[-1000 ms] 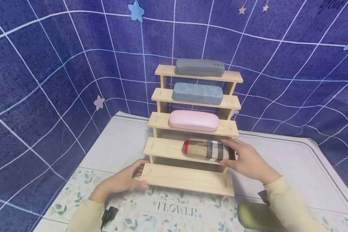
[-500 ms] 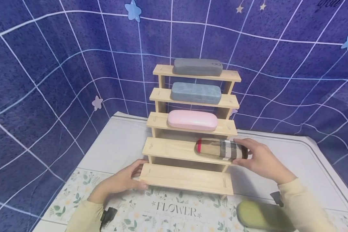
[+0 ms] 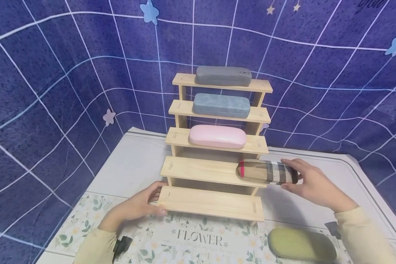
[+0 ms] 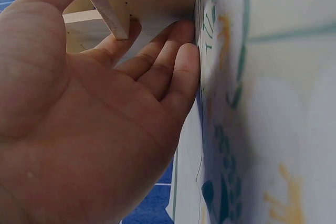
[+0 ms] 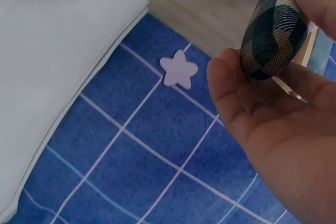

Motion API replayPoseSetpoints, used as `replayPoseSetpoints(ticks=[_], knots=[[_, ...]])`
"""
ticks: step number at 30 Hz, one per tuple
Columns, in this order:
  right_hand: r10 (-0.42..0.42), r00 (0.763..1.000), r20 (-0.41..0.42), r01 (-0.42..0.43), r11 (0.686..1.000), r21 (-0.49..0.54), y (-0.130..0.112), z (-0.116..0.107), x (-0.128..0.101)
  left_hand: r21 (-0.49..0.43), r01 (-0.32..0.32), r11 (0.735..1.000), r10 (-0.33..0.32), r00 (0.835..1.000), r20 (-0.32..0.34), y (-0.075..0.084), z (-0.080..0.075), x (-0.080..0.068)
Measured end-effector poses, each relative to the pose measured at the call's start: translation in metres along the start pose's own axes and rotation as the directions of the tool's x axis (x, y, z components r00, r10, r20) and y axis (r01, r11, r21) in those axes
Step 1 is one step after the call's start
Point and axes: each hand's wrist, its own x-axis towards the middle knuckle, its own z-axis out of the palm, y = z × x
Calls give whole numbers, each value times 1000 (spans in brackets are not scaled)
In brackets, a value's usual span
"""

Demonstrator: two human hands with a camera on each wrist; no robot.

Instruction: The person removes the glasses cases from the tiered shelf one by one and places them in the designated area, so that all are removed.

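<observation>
A plaid glasses case (image 3: pixel 267 171), with a red stripe near its left end, lies partly over the right end of the second-lowest step of a wooden stepped rack (image 3: pixel 191 168). My right hand (image 3: pixel 316 183) pinches the case's right end between thumb and fingers, just off the rack's right side. In the right wrist view the dark checked end of the case (image 5: pixel 275 30) sits between the thumb and fingers. My left hand (image 3: pixel 135 205) holds the left end of the lowest step, thumb at its front edge. The left wrist view shows its fingers (image 4: pixel 157 66) beside the wooden support.
Higher steps bear a pink glasses case (image 3: pixel 217 136), a blue one (image 3: pixel 221 105) and a grey one (image 3: pixel 223 76). A green glasses case (image 3: pixel 301 244) lies on the flower-printed table cover (image 3: pixel 198 238) at front right. A blue gridded cloth (image 3: pixel 69 73) hangs behind the rack.
My right hand has slid the plaid glasses case to the right along its step, so its right part now sticks out past the rack. My left hand stays at the lowest step.
</observation>
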Motion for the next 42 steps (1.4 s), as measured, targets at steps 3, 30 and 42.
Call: replayPoseSetpoints(ticks=[3,30,42], knots=[[14,1000,4,-14,1000,-6,5,-5,-6,7,6,1000,-6,1000,-5,0,0,0],[186,954,234,-177,982,-59,69,-4,-65,22,6,1000,-5,1000,-6,2,2,0],[150,956,252,-140,988,-57,72,9,-65,11,6,1000,-6,1000,0,4,2,1]])
